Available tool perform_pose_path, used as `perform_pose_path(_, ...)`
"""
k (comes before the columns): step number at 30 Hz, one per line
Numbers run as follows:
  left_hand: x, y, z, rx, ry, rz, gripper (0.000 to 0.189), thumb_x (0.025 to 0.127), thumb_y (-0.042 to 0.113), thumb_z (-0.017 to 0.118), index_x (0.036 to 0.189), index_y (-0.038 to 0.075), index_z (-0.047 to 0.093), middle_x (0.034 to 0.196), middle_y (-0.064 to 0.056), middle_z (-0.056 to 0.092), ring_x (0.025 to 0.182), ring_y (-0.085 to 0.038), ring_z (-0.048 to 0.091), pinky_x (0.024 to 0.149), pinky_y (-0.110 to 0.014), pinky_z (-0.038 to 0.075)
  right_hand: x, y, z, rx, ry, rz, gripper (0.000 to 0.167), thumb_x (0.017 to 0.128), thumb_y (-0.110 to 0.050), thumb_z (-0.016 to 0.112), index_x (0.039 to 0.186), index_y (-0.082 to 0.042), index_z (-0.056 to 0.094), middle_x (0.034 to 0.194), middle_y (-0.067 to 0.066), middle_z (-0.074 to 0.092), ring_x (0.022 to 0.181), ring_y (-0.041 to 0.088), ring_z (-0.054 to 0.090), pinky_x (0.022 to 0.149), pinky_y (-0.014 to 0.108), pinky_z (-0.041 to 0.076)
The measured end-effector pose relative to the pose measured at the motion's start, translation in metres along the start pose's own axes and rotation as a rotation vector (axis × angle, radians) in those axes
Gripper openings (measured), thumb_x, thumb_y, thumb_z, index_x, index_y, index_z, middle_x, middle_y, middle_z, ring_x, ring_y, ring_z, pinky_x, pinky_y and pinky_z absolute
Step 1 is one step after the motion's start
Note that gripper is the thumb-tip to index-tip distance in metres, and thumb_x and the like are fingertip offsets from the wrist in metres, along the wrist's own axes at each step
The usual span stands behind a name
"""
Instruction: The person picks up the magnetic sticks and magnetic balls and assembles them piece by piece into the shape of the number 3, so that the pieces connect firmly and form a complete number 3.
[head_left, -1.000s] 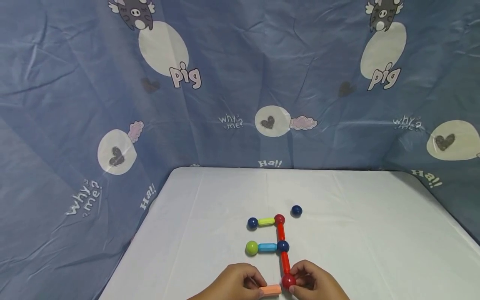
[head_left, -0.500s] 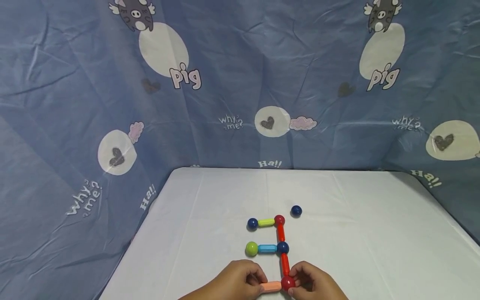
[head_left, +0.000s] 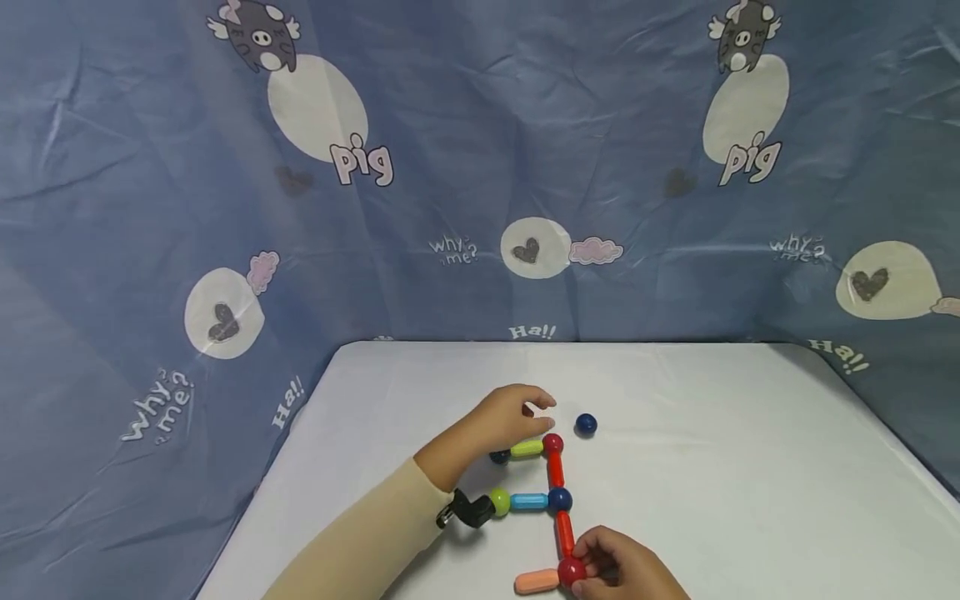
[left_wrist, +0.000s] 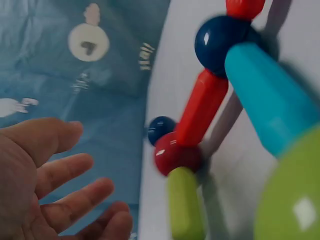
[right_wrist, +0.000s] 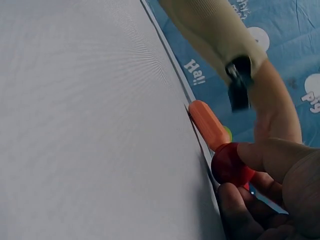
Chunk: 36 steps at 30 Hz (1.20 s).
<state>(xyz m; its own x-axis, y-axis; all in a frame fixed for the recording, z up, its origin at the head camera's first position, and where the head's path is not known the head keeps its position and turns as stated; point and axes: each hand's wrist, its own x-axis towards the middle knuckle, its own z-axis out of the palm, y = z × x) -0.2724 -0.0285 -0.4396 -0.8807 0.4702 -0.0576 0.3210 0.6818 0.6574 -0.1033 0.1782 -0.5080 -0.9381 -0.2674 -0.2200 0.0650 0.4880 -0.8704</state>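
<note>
My right hand (head_left: pixel 626 567) pinches the red ball (head_left: pixel 572 572) at the near end of a ball-and-stick figure. From that ball an orange stick (head_left: pixel 536 582) points left, and a red stick (head_left: pixel 564 533) runs up to a blue ball (head_left: pixel 559 499). A light-blue stick (head_left: pixel 529 501) joins this to a green ball (head_left: pixel 500 502). Farther up, another red stick (head_left: pixel 555 470) leads to a second red ball (head_left: pixel 552 443) with a yellow-green stick (head_left: pixel 527 448). Over that stick, my left hand (head_left: pixel 513 417) reaches with its fingers apart and holds nothing. Just right of its fingertips lies a loose blue ball (head_left: pixel 587 425).
A white cloth covers the table (head_left: pixel 712 467). Behind it hangs a blue printed curtain (head_left: pixel 420 167). A black camera mount (head_left: pixel 471 508) on the left wrist sits close to the green ball and partly blocks the view there.
The orange stick has joined the near red ball. My left hand has let go of it and moved up towards the loose blue ball. The right hand stays on the red ball.
</note>
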Motion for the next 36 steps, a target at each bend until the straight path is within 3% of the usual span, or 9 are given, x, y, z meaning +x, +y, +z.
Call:
perform_pose_path(5, 0.029, 0.004, 0.014, 0.107, -0.098, 0.038, 0.047, 0.099, 0.037, 0.073, 0.144, 0.031, 0.064, 0.148, 0.002, 0.061, 0.131, -0.021, 0.061, 0.105, -0.044, 0.054, 0.002, 0.000, 0.000, 0.009, -0.023, 0.017, 0.029, 0.085, -0.015, 0.084, 0.108, -0.006, 0.069, 0.092, 0.000, 0.067, 0.082, 0.018, 0.062, 0.078, 0.031, 0.061)
perform_pose_path(9, 0.044, 0.013, 0.023, 0.143, -0.122, 0.058, 0.048, 0.098, 0.036, 0.073, 0.145, 0.034, 0.063, 0.150, 0.003, 0.059, 0.136, -0.019, 0.056, 0.111, -0.044, 0.049, 0.002, 0.001, -0.004, -0.005, -0.036, 0.027, 0.028, 0.086, -0.014, 0.084, 0.108, -0.006, 0.068, 0.094, 0.000, 0.067, 0.084, 0.019, 0.062, 0.078, 0.032, 0.061)
perform_pose_path(14, 0.056, 0.020, 0.031, 0.134, -0.137, 0.069, 0.045, 0.100, 0.033, 0.072, 0.144, 0.034, 0.063, 0.146, 0.007, 0.061, 0.134, -0.016, 0.058, 0.109, -0.041, 0.050, 0.001, 0.002, -0.005, 0.002, -0.047, 0.010, 0.029, 0.087, -0.014, 0.084, 0.109, -0.006, 0.068, 0.095, 0.000, 0.066, 0.084, 0.019, 0.061, 0.077, 0.030, 0.060)
perform_pose_path(20, 0.063, 0.023, 0.036, 0.220, -0.239, 0.193, 0.047, 0.104, 0.030, 0.066, 0.150, 0.033, 0.058, 0.158, 0.010, 0.051, 0.151, -0.013, 0.042, 0.123, -0.038, 0.035, 0.001, 0.004, -0.005, 0.028, -0.063, -0.017, 0.029, 0.087, -0.015, 0.084, 0.109, -0.006, 0.067, 0.096, 0.000, 0.066, 0.086, 0.019, 0.061, 0.076, 0.026, 0.059)
perform_pose_path(23, 0.064, 0.023, 0.038, 0.268, -0.286, 0.245, 0.044, 0.105, 0.028, 0.063, 0.149, 0.033, 0.059, 0.158, 0.010, 0.051, 0.150, -0.011, 0.042, 0.123, -0.035, 0.034, 0.001, 0.004, -0.007, 0.029, -0.063, -0.039, 0.028, 0.087, -0.015, 0.084, 0.108, -0.007, 0.067, 0.097, 0.000, 0.067, 0.085, 0.017, 0.062, 0.075, 0.025, 0.058)
perform_pose_path(31, 0.064, 0.017, 0.041, 0.353, -0.290, 0.237, 0.033, 0.101, 0.020, 0.071, 0.131, 0.032, 0.073, 0.139, 0.009, 0.065, 0.135, -0.009, 0.055, 0.117, -0.030, 0.042, -0.001, 0.004, -0.008, 0.030, -0.069, -0.054, 0.027, 0.087, -0.015, 0.083, 0.109, -0.007, 0.068, 0.097, 0.000, 0.067, 0.084, 0.015, 0.062, 0.075, 0.025, 0.057)
perform_pose_path(36, 0.058, 0.016, 0.040, 0.302, -0.242, 0.175, 0.027, 0.099, 0.021, 0.074, 0.124, 0.031, 0.076, 0.134, 0.009, 0.068, 0.122, -0.007, 0.059, 0.108, -0.029, 0.046, -0.002, 0.003, -0.007, 0.028, -0.067, -0.025, 0.028, 0.087, -0.015, 0.084, 0.109, -0.007, 0.068, 0.097, 0.000, 0.067, 0.085, 0.017, 0.062, 0.075, 0.026, 0.058)
